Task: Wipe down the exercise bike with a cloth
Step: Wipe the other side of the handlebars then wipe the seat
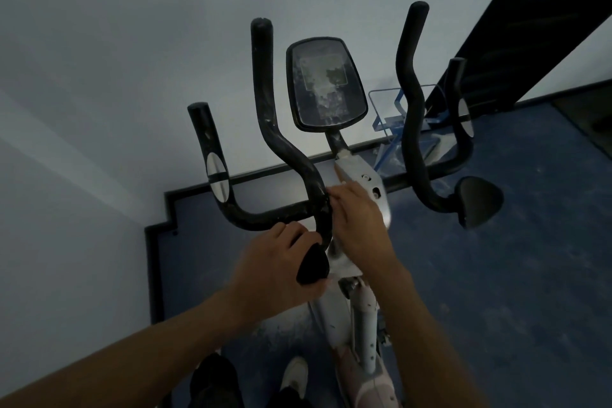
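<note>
The exercise bike stands in front of me, its dusty console [326, 86] raised between black curved handlebars [265, 103]. My left hand [278, 262] grips the black arm pad [313, 267] on the left side of the bar, thumb under it. My right hand [357, 225] lies over the grey stem bracket [367, 180], with its fingertips on the handlebar bend at the centre. No cloth shows in either hand; the right palm hides what is under it. A second black arm pad [478, 200] sits on the right bar.
A pale wall lies close behind the bike, with a black skirting [265, 172] along a blue dusty floor [496, 275]. A blue wire rack [394, 116] stands behind the bars. A dark slanted panel [530, 10] is at upper right. My shoes [294, 374] are beside the bike frame [361, 325].
</note>
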